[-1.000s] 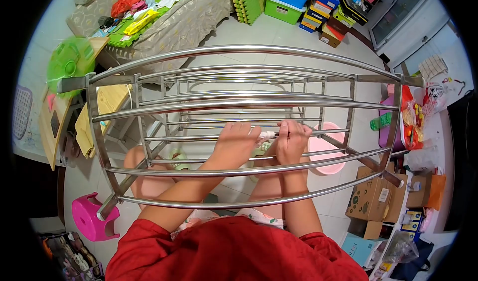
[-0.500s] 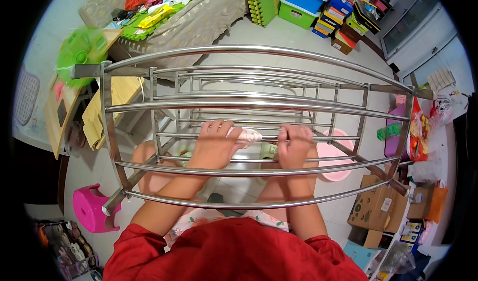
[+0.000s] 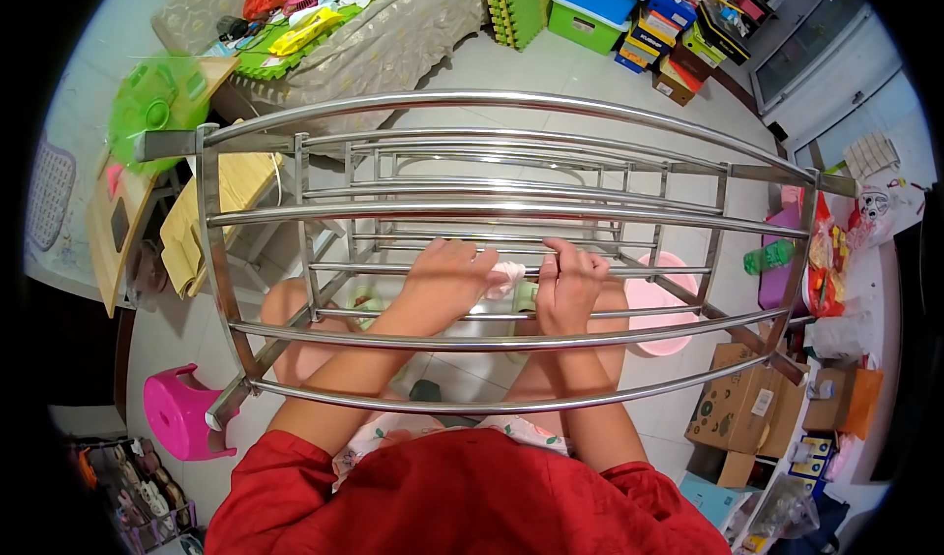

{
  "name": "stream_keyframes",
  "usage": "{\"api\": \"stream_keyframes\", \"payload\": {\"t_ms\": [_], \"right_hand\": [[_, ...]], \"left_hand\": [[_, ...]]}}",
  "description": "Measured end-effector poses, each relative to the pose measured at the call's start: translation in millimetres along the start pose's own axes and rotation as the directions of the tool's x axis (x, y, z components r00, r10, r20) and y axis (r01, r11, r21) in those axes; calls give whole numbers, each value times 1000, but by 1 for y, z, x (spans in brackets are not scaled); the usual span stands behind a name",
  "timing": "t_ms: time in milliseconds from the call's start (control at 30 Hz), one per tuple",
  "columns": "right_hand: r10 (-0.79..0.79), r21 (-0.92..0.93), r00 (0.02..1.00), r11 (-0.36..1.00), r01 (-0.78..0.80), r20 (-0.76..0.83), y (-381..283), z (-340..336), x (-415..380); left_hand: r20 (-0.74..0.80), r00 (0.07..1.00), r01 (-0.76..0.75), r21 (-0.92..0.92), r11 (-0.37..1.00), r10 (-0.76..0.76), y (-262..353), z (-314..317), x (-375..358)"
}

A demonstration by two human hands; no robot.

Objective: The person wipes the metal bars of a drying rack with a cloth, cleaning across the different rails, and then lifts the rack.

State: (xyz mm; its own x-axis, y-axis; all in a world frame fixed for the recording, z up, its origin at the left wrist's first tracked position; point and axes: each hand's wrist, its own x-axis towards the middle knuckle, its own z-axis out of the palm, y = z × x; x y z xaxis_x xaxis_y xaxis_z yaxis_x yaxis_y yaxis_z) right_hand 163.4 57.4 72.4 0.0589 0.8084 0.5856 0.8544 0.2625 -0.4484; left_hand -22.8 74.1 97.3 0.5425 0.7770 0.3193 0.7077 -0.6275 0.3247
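Observation:
A multi-tier stainless steel rack [image 3: 511,208] of curved tubes spans the middle of the view, over my legs. Both my forearms reach under its nearest rails to a tube on the second tier. My left hand [image 3: 447,278] is closed around a crumpled white cloth [image 3: 507,278], pressed against that tube. To the right of the cloth, my right hand [image 3: 572,285] is closed around the same tube, thumb toward the cloth.
A pink basin [image 3: 661,304] sits on the floor at right, beyond the rack's bars. At left stands a magenta stool [image 3: 187,412]. Cardboard boxes [image 3: 733,403] are at lower right, and a cloth-covered sofa [image 3: 393,63] holds loose items at the back.
My left hand has slid right along the tube with the cloth, closer to my right hand. My right hand has turned slightly, and its fingers have shifted.

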Motion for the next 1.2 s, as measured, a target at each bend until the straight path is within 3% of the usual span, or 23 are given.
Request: {"api": "stream_keyframes", "payload": {"t_ms": [133,200,333,400,600,733,1000,1200], "right_hand": [[19,51,1000,999,-19,1,-1,-2,0],[9,52,1000,999,-8,-11,0,-2,-1],[11,88,1000,996,-9,-21,0,-3,-2],[37,116,999,993,-36,-8,-1,-4,-3],[58,187,997,981,-49,-45,0,-2,-4],[80,208,997,975,-73,-22,2,-1,-7],[85,215,996,973,-79,-16,1,-2,-6],[83,213,996,974,-75,-27,1,-2,-6]], "left_hand": [[49,998,-49,2,999,48,5,1,13],[134,984,-110,-87,990,121,8,10,24],[100,984,-138,-123,983,151,19,30,34],[-4,990,-140,-44,989,140,23,32,32],[-110,989,-87,118,989,100,26,35,21],[-108,993,-42,65,997,49,18,27,10],[-70,997,28,210,977,-14,-12,10,-19],[-54,998,31,205,978,-21,-25,2,-27]]}}
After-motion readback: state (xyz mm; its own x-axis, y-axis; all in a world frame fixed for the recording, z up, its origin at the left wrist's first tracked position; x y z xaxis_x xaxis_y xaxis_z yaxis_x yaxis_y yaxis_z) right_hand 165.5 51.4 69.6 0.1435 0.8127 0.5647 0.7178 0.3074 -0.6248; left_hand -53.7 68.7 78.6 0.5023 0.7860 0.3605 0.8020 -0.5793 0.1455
